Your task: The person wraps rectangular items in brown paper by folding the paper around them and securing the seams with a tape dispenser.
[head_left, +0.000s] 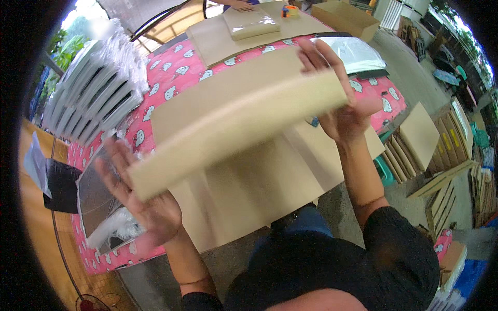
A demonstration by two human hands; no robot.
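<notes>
A flat brown cardboard package (236, 132) is lifted in front of me, blurred and tilted, its right end higher and farther away. My left hand (150, 207) grips its left end, with the fingers spread along that edge. At the opposite end my right hand (345, 111) holds on, palm against the corner and fingers reaching over the far side. Beneath lies a large brown cardboard sheet (254, 194) with fold lines, spread over the near part of the table. What the package contains is hidden.
A pink patterned cloth (161, 78) covers the table. White plastic-wrapped packages (98, 83) are stacked at left. Across the table, a person's hand (241, 5) rests by a wrapped brown package (251, 23) and an orange tape dispenser (290, 10). Cardboard panels (412, 142) lean at right.
</notes>
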